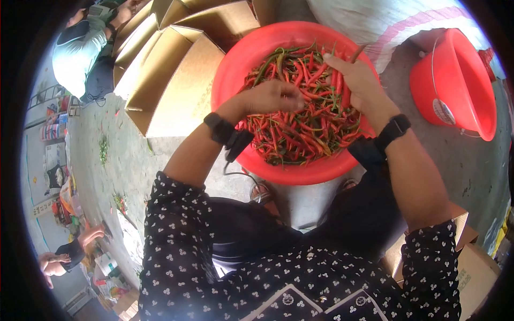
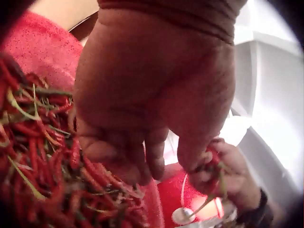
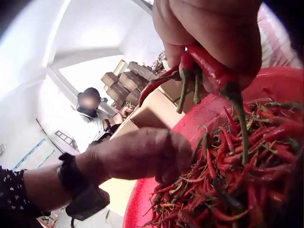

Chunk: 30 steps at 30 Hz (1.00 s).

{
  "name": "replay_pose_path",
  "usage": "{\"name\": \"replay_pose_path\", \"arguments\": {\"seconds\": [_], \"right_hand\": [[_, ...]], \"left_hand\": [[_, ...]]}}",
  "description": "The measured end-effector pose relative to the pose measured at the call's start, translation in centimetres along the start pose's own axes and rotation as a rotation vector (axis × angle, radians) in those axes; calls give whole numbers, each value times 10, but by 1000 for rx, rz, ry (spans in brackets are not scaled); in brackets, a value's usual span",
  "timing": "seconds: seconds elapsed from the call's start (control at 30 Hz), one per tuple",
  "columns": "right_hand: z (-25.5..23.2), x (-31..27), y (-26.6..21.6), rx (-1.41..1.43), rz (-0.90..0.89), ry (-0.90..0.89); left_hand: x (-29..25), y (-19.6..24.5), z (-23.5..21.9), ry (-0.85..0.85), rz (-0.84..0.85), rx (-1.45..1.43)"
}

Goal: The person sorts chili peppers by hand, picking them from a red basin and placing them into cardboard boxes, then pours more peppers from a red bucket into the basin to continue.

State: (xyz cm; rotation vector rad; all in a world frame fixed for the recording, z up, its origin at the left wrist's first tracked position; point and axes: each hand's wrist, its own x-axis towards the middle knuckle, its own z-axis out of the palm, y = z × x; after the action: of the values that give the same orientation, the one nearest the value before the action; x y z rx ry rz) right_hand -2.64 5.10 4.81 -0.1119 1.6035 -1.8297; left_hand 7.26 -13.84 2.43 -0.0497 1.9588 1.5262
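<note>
Over a wide, round red plastic basin (image 1: 235,158), the right hand (image 1: 365,88) grips a few glossy red chili peppers with green stems (image 3: 209,69), its fingers bent around them and the stems hanging down. Below the hand, a heap of slender red chili peppers with some green ones (image 1: 308,134) fills much of the basin. The left hand (image 1: 274,97) hovers over the heap, apart from the right one, its fingers loosely bent; whether they pinch anything, I cannot tell.

The basin sits on a grey concrete floor (image 1: 209,176), between the feet of the seated person (image 1: 316,273), who wears a black shirt with small white prints. Green scraps (image 1: 103,150) lie scattered on the floor to the left. Open brown cardboard cartons (image 1: 184,85) stand just beside the basin on that side, with another person in a pale top (image 1: 77,56) beyond them. To the basin's right is a red plastic bucket with a wire handle (image 1: 450,85), near a white woven sack with a pink stripe (image 1: 396,27). Farther off, stacked cardboard boxes (image 3: 124,85) rise before pale walls (image 3: 28,114).
</note>
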Motion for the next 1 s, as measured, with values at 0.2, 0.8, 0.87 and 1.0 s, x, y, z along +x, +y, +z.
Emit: {"name": "replay_pose_path", "arguments": {"seconds": [0.2, 0.8, 0.87, 1.0], "right_hand": [[-2, -3, -7, 30, 69, 78], [-17, -6, -3, -58, 78, 52], [-21, -3, 0, -53, 53, 36], [-21, -3, -1, -85, 107, 41]], "left_hand": [[-14, -34, 58, 224, 194, 983], [70, -6, 14, 540, 524, 1141], [73, -6, 0, 596, 550, 1120], [78, -7, -31, 580, 523, 911]]}}
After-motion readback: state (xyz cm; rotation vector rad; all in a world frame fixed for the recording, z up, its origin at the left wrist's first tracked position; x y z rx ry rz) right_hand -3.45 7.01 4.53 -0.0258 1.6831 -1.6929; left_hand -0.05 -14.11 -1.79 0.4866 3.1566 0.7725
